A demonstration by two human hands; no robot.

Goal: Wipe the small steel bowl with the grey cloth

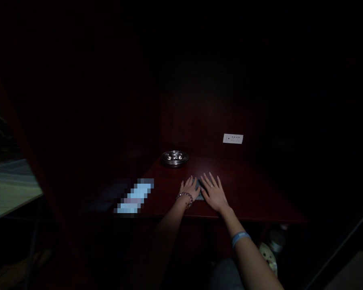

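My left hand (189, 188) and my right hand (213, 192) lie side by side on a dark red wooden table (254, 197), fingers stretched out flat. Both press on a small dark grey cloth (200, 192), of which only a strip shows between them. The left wrist wears a bead bracelet, the right forearm a blue band, and a ring sits on a right finger. The room is very dark.
A round metal ashtray (174, 157) stands on the table just beyond my hands. A white socket plate (232, 138) is on the back wall. A blurred bright rectangle (134, 196) lies at the table's left. Something pale (270, 251) sits under the table's right side.
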